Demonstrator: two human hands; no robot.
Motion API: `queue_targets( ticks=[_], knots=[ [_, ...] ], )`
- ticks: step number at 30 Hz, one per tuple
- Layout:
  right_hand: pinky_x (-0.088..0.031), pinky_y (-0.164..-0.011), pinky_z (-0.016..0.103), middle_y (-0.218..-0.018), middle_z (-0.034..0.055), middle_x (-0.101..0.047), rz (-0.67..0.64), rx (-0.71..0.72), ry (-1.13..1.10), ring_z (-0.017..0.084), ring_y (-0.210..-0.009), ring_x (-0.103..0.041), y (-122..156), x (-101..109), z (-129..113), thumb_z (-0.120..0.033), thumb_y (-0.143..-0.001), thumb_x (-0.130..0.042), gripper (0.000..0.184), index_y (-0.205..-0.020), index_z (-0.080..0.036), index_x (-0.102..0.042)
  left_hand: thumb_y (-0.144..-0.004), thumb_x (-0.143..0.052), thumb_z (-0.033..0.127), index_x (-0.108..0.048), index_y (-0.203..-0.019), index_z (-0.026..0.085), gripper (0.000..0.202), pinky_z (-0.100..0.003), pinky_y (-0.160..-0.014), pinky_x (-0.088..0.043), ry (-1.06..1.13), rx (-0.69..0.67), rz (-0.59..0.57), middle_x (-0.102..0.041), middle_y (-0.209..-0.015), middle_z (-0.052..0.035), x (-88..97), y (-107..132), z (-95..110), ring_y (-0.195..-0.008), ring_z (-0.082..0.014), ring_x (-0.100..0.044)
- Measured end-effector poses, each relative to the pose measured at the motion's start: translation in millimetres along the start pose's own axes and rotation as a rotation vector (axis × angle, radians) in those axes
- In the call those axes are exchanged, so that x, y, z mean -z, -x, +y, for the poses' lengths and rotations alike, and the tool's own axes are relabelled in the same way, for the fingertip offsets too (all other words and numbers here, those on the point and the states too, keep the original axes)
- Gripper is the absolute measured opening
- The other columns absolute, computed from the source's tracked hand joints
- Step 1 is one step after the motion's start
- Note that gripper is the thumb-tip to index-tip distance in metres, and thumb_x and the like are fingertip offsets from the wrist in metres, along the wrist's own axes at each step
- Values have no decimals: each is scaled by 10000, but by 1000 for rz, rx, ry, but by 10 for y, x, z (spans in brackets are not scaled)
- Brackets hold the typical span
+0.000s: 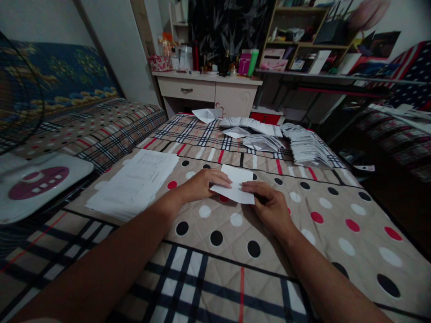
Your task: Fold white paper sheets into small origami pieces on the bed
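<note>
A small folded sheet of white paper (235, 178) is held just above the dotted bedspread, or resting on it; I cannot tell which. My left hand (204, 183) grips its left edge, fingers laid over the top. On the right edge, my right hand (272, 204) has its fingers on the upper face and its thumb near the lower corner. To the left lies a stack of printed sheets (136, 179). Farther back are a long row of folded papers (308, 146), another row (251, 125), a smaller bundle (263, 142) and a loose folded piece (206, 115).
The patterned bedspread (208, 240) lies under everything. At left is a white plastic lid-like panel (50, 186) with a purple oval, beside a wire fan guard (20, 89). A white dresser (188, 85) with bottles stands behind. A blurred hand-like shape (368, 14) appears upper right.
</note>
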State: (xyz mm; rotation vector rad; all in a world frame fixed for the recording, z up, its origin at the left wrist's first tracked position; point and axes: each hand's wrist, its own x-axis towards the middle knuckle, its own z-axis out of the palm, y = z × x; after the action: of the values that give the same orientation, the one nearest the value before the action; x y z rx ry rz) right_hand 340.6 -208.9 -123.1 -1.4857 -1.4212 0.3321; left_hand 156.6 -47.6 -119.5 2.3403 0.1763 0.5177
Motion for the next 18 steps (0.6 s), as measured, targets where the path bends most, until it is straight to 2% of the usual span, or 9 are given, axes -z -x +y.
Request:
queue_targets(
  ticks=[3, 7, 10, 13, 15, 18],
  knots=[
    [-522, -884, 422, -951, 70, -753, -44, -35, 42, 245, -944, -674, -3, 15, -34, -280, -842, -614, 167, -890, -222, -762, -787, -730, 242, -764, -995, 265, 211, -400, -1055, -437, 11, 35, 27, -742, -1095, -61, -9, 8, 3, -1146, -211, -626],
    [-507, -803, 404, -842, 78, -715, -41, -85, 154, 243, -850, -650, -15, 29, -10, -376, -915, -525, 342, -681, -197, -699, -815, -693, 304, -766, -929, 195, 174, -362, -938, -498, 11, 133, 98, -727, -1063, -81, -27, -3, 35, -1016, -215, -660],
    [-490, -866, 426, -1034, 105, -697, 42, -92, 212, 252, -954, -641, -36, 18, 56, -367, -903, -522, 330, -670, -199, -686, -852, -637, 317, -759, -817, 172, 193, -322, -823, -512, 27, 199, 129, -718, -909, -60, -54, -39, 33, -880, -197, -662],
    [-478, -898, 451, -1223, 128, -646, 115, -122, 334, 276, -1037, -633, -79, -9, 114, -357, -859, -558, 283, -650, -196, -663, -834, -653, 298, -735, -720, 163, 194, -317, -779, -501, 3, 266, 217, -690, -788, -42, -97, -82, -4, -815, -194, -646],
    [-485, -864, 447, -1235, 126, -651, 126, -136, 433, 285, -1024, -642, -122, -30, 129, -343, -820, -588, 225, -656, -199, -644, -802, -689, 275, -720, -686, 161, 166, -324, -789, -501, -31, 291, 280, -687, -823, -46, -133, -100, -39, -826, -192, -639],
    [-486, -764, 399, -1198, 93, -683, 135, -137, 499, 262, -931, -657, -197, -62, 125, -316, -767, -618, 146, -667, -211, -626, -753, -743, 262, -707, -658, 163, 142, -351, -867, -504, -112, 303, 363, -668, -1006, -73, -180, -102, -92, -935, -203, -628]
  ],
)
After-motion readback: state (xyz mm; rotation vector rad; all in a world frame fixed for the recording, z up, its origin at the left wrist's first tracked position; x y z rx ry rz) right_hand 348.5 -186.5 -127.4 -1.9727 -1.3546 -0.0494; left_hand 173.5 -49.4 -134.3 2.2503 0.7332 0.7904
